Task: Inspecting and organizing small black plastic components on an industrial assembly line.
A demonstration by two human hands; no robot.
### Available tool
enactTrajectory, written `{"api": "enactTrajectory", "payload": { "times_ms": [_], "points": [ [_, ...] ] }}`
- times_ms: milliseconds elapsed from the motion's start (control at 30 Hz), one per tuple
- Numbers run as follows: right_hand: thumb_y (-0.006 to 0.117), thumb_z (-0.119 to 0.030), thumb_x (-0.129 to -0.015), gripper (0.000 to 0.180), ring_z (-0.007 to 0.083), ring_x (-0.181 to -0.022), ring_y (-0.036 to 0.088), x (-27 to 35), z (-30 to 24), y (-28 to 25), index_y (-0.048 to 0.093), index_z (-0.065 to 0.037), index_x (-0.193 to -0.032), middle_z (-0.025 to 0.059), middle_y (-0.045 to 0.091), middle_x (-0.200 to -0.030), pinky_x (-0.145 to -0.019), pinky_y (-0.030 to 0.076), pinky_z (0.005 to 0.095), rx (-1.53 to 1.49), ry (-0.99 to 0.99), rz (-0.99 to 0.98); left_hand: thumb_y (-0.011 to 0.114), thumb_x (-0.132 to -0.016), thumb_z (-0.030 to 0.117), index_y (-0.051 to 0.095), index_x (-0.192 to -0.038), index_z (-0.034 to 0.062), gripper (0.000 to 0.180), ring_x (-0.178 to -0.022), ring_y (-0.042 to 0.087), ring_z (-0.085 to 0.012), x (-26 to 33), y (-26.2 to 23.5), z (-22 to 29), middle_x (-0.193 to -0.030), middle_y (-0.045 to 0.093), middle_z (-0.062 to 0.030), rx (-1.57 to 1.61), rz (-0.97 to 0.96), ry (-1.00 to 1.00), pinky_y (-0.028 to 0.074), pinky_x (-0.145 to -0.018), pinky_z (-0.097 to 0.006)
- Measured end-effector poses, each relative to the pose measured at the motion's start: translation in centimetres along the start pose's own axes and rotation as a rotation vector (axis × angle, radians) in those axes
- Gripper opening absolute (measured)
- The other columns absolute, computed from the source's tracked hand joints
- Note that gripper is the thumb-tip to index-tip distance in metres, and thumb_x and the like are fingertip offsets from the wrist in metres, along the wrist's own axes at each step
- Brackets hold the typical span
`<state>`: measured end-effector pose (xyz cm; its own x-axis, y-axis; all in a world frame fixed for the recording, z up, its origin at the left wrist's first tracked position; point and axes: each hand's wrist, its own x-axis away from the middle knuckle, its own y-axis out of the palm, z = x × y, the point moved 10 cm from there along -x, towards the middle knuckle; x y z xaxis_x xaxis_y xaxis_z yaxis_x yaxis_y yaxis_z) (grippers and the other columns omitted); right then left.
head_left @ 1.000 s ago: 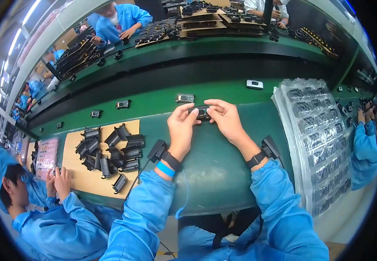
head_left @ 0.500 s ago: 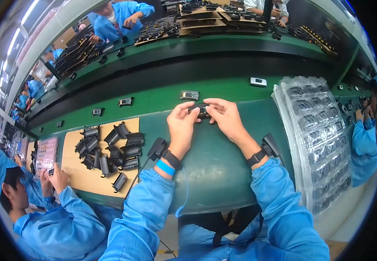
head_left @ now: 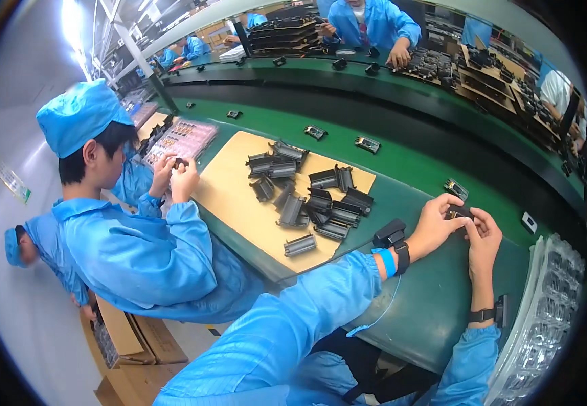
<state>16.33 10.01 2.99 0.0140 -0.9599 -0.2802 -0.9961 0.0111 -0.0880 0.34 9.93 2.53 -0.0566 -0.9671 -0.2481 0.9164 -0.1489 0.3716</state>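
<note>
Left hand (head_left: 435, 227) and right hand (head_left: 484, 238) are pinching 1 small black part (head_left: 460, 211) at 2 o'clock, fingers closed round its ends; likely light, rigid, best gripped edgewise.

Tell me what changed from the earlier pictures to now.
The head camera swung left, so the hands now sit at right and a co-worker fills the left. Both the left hand and right hand still pinch the small black part over the green bench.

A factory assembly line: green conveyor belt (head_left: 401, 159) (workers in blue smocks alongside)
</note>
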Motion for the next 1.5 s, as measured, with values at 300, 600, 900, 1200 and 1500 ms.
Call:
{"api": "enactTrajectory", "payload": {
  "times_ms": [300,600,900,1200,1500],
  "points": [
    [0.062,-0.004,-0.103,0.041,0.0104,-0.098,0.063,2.2,-0.5,1.8,0.06,0.0,-0.144,0.0051,0.066,-0.115,-0.079,0.051,0.0243,-0.139,0.078,-0.109,0.076,-0.09,-0.005,0.061,-0.117,-0.0014,0.031,-0.089,0.069,-0.0105,0.3,-0.6,0.4,-0.102,0.072,-0.0073,0.08,0.0,-0.109,0.057,-0.075,-0.026],
    [0.062,0.0,-0.095,0.058,0.0294,-0.141,0.052,13.6,-3.1,1.8,0.049,0.001,-0.152,0.0179,0.056,-0.149,-0.12,0.038,0.0411,0.27,0.155,-0.062,0.077,-0.088,-0.005,0.061,-0.115,0.0007,0.032,-0.076,0.066,-0.0085,0.3,-1.1,0.0,-0.093,0.071,-0.0054,-0.006,0.04,-0.054,0.052,-0.064,-0.024],
    [0.077,-0.014,-0.094,0.038,0.0334,-0.105,0.072,24.8,-19.1,0.5,0.071,-0.002,-0.129,0.0179,0.074,-0.12,-0.091,0.057,0.0382,0.229,0.05,-0.677,0.083,-0.086,0.009,0.07,-0.117,-0.0008,0.034,-0.087,0.072,-0.0186,1.4,-2.8,3.8,-0.098,0.075,-0.0107,-0.38,0.1,-0.053,0.059,-0.081,-0.032],
    [0.069,-0.016,-0.097,0.024,0.0405,-0.109,0.067,27.2,-24.6,-29.4,0.073,-0.003,-0.117,0.0206,0.072,-0.112,-0.093,0.053,0.0477,1.624,0.188,0.461,0.078,-0.092,0.001,0.065,-0.121,0.0006,0.031,-0.091,0.069,-0.0124,0.1,-1.1,-0.6,-0.103,0.072,-0.0058,-0.195,0.016,-0.075,0.056,-0.072,-0.025],
    [0.066,-0.037,-0.1,0.038,0.044,-0.109,0.063,22.0,-16.2,-43.5,0.075,-0.007,-0.122,0.0217,0.069,-0.113,-0.1,0.049,0.0517,1.502,0.327,0.352,0.078,-0.093,0.002,0.065,-0.121,0.0014,0.032,-0.092,0.069,-0.0125,-0.1,-0.4,-0.5,-0.104,0.072,-0.0052,-0.192,0.006,-0.066,0.056,-0.073,-0.026]
  ]
}}
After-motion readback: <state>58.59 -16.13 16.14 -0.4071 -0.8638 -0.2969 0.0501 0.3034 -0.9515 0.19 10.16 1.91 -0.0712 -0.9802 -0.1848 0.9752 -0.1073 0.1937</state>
